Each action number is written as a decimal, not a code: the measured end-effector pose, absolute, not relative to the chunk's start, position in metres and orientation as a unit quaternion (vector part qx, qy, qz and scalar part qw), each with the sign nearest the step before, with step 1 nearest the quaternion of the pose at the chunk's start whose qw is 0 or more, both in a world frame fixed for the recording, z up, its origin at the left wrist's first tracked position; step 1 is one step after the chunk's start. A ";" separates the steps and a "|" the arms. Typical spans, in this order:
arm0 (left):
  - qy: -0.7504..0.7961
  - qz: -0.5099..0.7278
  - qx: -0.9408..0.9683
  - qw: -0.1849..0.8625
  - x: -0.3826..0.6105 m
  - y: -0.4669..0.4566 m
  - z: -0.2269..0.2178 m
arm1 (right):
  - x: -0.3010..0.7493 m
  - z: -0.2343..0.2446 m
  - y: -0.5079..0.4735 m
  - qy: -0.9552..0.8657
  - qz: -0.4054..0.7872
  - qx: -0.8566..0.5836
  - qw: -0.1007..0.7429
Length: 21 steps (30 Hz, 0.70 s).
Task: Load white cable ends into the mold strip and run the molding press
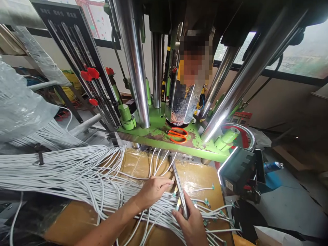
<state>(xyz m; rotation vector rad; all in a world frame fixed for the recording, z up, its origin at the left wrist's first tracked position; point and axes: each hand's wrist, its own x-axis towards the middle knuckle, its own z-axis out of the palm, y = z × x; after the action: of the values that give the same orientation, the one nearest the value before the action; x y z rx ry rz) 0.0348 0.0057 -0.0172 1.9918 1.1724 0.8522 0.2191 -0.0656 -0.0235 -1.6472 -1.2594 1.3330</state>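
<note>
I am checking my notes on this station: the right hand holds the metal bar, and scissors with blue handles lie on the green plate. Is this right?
Not quite: in the head view, the scissors are orange-handled, not blue-handled. They lie on the green plate, and the right hand holds the metal bar.

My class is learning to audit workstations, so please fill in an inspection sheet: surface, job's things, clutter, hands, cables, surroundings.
Surface: brown worktop, shiny in places.
Job's things: narrow metal bar, with yellow-and-teal cable ends along its left side.
Clutter: orange-handled scissors lying on the green machine base.
Hands: right hand grips the bar's near end; left hand is beside it, fingers together, grasp unclear.
Cables: many pale cables spread over the worktop's left and front; several teal ends at right.
Surroundings: upright metal columns; dark box at right.
</note>
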 end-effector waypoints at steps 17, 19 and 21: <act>0.545 0.438 0.496 0.514 0.031 -0.012 -0.008 | 0.233 -0.054 -0.058 -0.452 0.534 -0.587 0.407; 0.537 0.491 0.430 0.535 0.031 -0.006 -0.006 | 0.243 -0.053 -0.060 -0.472 0.535 -0.590 0.379; 0.519 0.519 0.393 0.554 0.031 0.000 -0.003 | 0.250 -0.050 -0.064 -0.477 0.538 -0.589 0.368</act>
<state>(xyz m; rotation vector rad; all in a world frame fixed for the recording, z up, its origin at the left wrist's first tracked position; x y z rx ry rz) 0.0309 0.0004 -0.0029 0.9280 1.2264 1.2252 0.2504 -0.0641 -0.0500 -1.5129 -1.2251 1.3814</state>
